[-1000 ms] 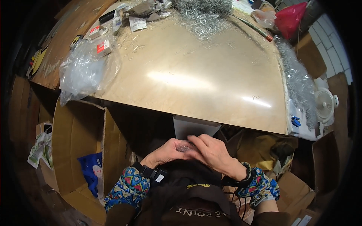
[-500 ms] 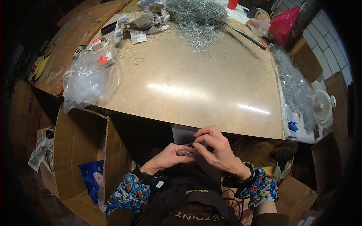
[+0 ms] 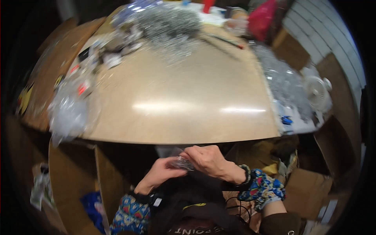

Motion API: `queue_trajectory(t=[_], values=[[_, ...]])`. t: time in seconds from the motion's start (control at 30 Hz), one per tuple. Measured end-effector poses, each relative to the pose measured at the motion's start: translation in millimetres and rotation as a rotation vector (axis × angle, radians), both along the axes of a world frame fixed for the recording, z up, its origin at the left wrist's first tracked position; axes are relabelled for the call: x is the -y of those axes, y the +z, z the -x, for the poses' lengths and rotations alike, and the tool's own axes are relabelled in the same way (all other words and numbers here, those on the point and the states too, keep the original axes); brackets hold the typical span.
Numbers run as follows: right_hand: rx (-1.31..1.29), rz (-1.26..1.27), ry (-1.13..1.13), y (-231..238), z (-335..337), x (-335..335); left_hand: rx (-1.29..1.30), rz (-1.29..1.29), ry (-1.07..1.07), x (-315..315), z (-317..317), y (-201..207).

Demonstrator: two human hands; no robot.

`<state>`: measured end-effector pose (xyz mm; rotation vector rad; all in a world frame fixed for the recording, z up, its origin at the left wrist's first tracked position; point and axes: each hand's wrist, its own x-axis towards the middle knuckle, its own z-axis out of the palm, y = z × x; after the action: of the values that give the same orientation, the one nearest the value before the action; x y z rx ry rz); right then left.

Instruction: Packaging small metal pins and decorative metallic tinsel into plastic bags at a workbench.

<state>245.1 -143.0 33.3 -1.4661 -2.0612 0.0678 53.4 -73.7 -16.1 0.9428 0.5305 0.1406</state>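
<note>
Tan table top (image 3: 176,105) with a silver-grey heap of small metal parts (image 3: 172,23) at the far edge, a red bag (image 3: 260,19) far right, a white fan (image 3: 317,92) right, brown cardboard box (image 3: 70,176) near left, and multicoloured patterned sleeves (image 3: 262,188) nearest.

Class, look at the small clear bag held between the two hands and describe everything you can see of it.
The small clear bag looks like thin, glossy transparent plastic, holding a dark greyish cluster of small pieces too blurred to identify. It is held in the air just below the near edge of the tan table, in front of the person's body. The left hand grips it from the left side and the right hand pinches it from above, fingers curled over its top. Its upper part stands up slightly crumpled.
</note>
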Motion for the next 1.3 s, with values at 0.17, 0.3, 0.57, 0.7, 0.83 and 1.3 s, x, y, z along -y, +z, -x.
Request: queue_trajectory(t=[0.17,0.3,0.57,0.7,0.83,1.3], values=[[-0.051,-0.047,-0.476,-19.9,-70.3,0.1,-0.009,0.043,0.13,0.6,9.7,10.7],[-0.057,-0.069,-0.888,-32.2,-166.2,46.4,-0.1,-0.654,0.192,-11.8,14.5,45.2],[0.157,0.287,-0.851,5.1,-196.8,42.0,-0.209,-1.587,-0.218,-82.5,20.8,52.3],[0.26,0.429,-0.47,-16.8,-145.5,-18.0,-0.214,-1.785,-0.52,-114.4,-22.6,45.1],[0.256,0.361,-0.201,-29.7,-143.0,-126.5,-0.203,-1.842,-0.507,-178.4,-88.8,33.1],[-2.194,-0.321,-0.539,-28.8,-374.7,-305.5,-0.535,-1.646,0.842,-405.5,-128.2,69.5]])
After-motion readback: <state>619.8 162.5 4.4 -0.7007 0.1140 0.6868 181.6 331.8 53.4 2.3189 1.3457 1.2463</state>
